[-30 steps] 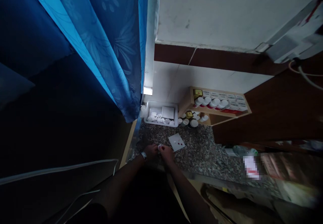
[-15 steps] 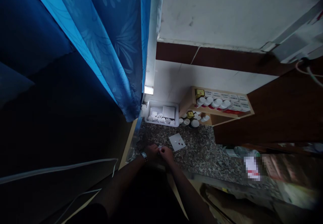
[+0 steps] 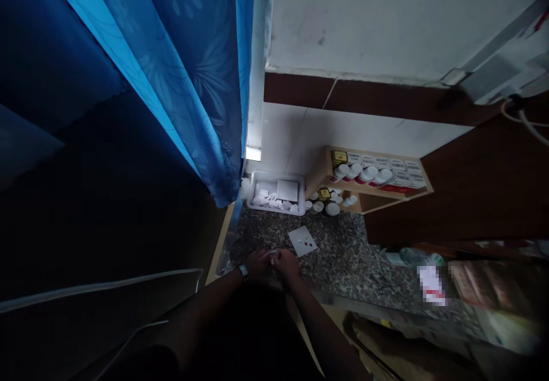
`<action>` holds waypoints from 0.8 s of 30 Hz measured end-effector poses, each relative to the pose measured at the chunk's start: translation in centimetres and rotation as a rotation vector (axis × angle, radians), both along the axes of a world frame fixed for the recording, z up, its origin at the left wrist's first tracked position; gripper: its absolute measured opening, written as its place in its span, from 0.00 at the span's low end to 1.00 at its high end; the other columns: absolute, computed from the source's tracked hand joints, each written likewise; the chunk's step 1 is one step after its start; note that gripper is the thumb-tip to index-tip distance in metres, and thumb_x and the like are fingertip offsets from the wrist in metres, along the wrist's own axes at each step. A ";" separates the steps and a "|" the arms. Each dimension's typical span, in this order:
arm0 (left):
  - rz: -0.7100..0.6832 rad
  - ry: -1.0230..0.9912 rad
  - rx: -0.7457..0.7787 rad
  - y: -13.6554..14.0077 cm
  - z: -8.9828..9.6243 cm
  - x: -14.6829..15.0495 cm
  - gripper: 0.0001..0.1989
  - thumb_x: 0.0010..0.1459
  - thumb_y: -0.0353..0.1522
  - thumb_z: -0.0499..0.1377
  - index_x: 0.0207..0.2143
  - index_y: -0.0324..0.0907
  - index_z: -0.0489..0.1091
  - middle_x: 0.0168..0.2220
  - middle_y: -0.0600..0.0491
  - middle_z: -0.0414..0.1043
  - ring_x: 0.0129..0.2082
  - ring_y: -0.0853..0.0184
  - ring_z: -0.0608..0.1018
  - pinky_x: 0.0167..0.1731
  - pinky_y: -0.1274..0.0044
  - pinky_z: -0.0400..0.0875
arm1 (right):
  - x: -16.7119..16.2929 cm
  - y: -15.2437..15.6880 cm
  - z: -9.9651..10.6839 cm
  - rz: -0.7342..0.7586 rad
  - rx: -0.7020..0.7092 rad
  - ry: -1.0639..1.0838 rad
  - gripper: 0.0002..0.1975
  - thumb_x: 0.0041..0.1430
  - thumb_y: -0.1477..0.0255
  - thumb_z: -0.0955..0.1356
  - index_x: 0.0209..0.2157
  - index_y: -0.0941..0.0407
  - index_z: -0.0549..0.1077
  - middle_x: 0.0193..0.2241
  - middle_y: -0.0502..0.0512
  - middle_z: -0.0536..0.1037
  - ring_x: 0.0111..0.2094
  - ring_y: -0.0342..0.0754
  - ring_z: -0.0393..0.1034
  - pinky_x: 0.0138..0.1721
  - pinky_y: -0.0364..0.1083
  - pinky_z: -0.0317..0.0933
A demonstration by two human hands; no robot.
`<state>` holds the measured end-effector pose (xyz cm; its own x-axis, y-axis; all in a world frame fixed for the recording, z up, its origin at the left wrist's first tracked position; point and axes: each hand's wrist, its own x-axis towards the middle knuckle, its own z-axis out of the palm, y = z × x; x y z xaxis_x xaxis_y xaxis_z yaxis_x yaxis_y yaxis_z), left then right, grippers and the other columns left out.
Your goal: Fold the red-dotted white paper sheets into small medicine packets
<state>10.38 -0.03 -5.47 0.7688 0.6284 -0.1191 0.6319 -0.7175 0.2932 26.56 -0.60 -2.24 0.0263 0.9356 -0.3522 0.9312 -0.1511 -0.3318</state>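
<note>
Close together over the speckled countertop (image 3: pixel 343 261), my two hands meet at a small piece of white paper (image 3: pixel 273 253). My left hand (image 3: pixel 257 262), with a watch at its wrist, has its fingers closed at the paper's left side. Opposite it, the fingers of my right hand (image 3: pixel 286 263) pinch the paper's right side. The fingers hide much of it. Just beyond my right hand lies a flat square of white paper (image 3: pixel 299 245) with several small pills on it, some dark and some pale.
A white tray (image 3: pixel 277 212) at the back holds several small folded paper packets (image 3: pixel 269 200) and a stack of paper (image 3: pixel 287 190). Beside it, a wooden shelf (image 3: pixel 364 191) carries white-capped bottles (image 3: pixel 354 171) and boxes. A blue curtain (image 3: pixel 206 112) hangs at left; a plastic bottle (image 3: pixel 414 256) lies at right.
Both hands have shifted slightly around the small paper, and my right hand has turned a little over it. The paper square with pills stays in place on the counter.
</note>
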 end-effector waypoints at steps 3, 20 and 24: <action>-0.027 0.032 0.017 -0.4 0.6 -0.2 0.13 0.60 0.32 0.50 0.46 0.40 0.64 0.45 0.46 0.65 0.44 0.62 0.66 0.39 0.72 0.62 | -0.2 -1.3 -0.5 0.136 0.205 -0.010 0.18 0.59 0.68 0.57 0.47 0.57 0.69 0.46 0.60 0.73 0.47 0.49 0.64 0.45 0.45 0.55; -0.095 0.086 -0.012 -0.8 0.4 -0.6 0.21 0.60 0.30 0.46 0.56 0.37 0.56 0.57 0.42 0.57 0.58 0.60 0.58 0.53 0.62 0.52 | 0.3 -3.7 -2.3 0.003 0.156 0.025 0.24 0.57 0.72 0.57 0.56 0.58 0.59 0.57 0.62 0.60 0.58 0.54 0.51 0.55 0.54 0.45; -0.030 0.100 -0.019 -1.4 1.1 -0.6 0.22 0.60 0.31 0.46 0.57 0.36 0.55 0.59 0.41 0.54 0.59 0.58 0.56 0.52 0.61 0.53 | 1.9 -3.5 -1.9 -0.361 0.060 0.146 0.19 0.56 0.72 0.57 0.48 0.59 0.66 0.42 0.61 0.74 0.42 0.50 0.68 0.41 0.45 0.58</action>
